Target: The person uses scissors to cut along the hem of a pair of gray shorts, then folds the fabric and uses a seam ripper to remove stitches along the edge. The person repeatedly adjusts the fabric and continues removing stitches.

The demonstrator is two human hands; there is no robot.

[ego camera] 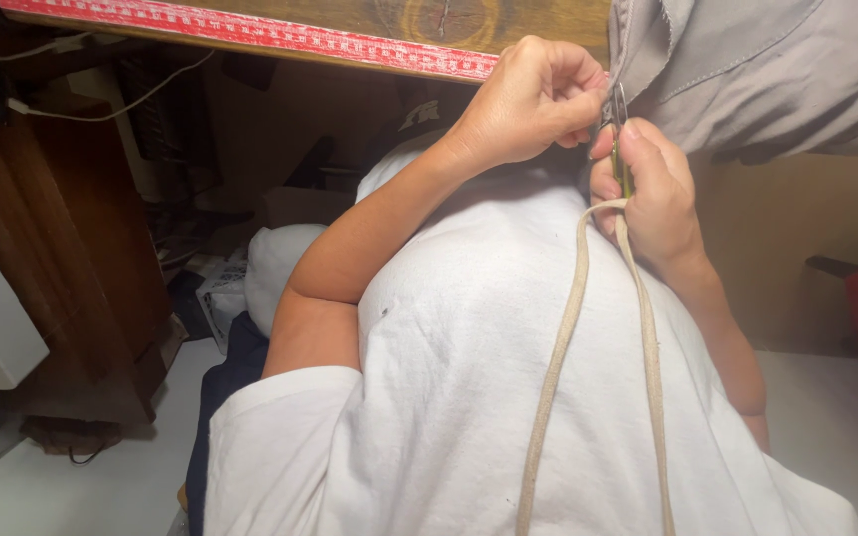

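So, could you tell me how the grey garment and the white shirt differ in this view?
The grey garment hangs off the wooden table edge, pinched by the left hand; the white shirt is worn. The grey one shows seams, the white one looks plain. The right hand holds small snips at the grey one. Both are cloth.

Both arms bent at elbow, forearms angled up and inward, hands meeting at chest height. Left hand [533,99] curled into a loose fist, fingertips pinched together. Right hand [652,194] just below it, touching, thumb pointing up, fingers closed in a pinch grip.
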